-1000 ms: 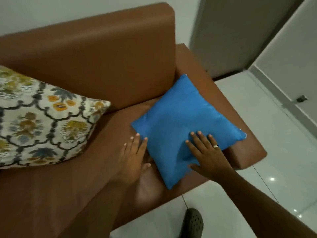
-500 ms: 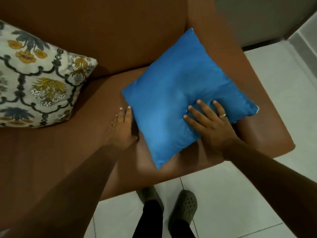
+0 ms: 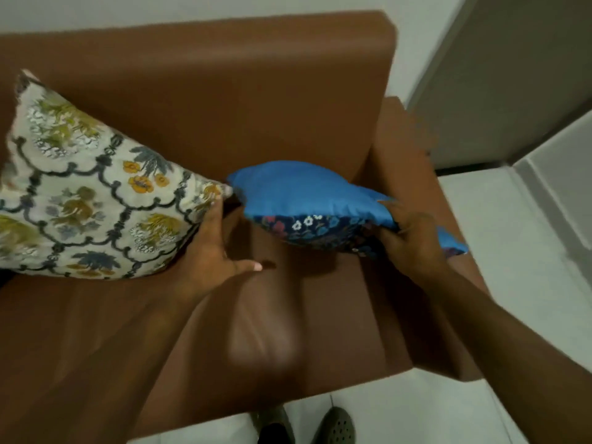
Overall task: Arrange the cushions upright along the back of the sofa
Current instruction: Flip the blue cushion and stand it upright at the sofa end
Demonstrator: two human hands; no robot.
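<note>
A blue cushion (image 3: 307, 190) with a dark floral underside hangs lifted above the brown sofa seat (image 3: 272, 315), tilted with its near edge raised. My right hand (image 3: 413, 241) grips its right near corner. My left hand (image 3: 214, 248) is spread open beside the cushion's left end, fingertips against the corner of a cream floral cushion (image 3: 83, 200). That cream cushion leans against the sofa backrest (image 3: 224, 91) at the left.
The sofa's right armrest (image 3: 413, 161) runs just behind and right of the blue cushion. White tiled floor (image 3: 512, 251) and a grey door lie to the right. My shoes (image 3: 333, 427) stand at the seat's front edge.
The blue cushion lay flat on the seat under my right hand; now it is lifted off and tipped, showing its floral underside. My left hand has moved left to the cream cushion.
</note>
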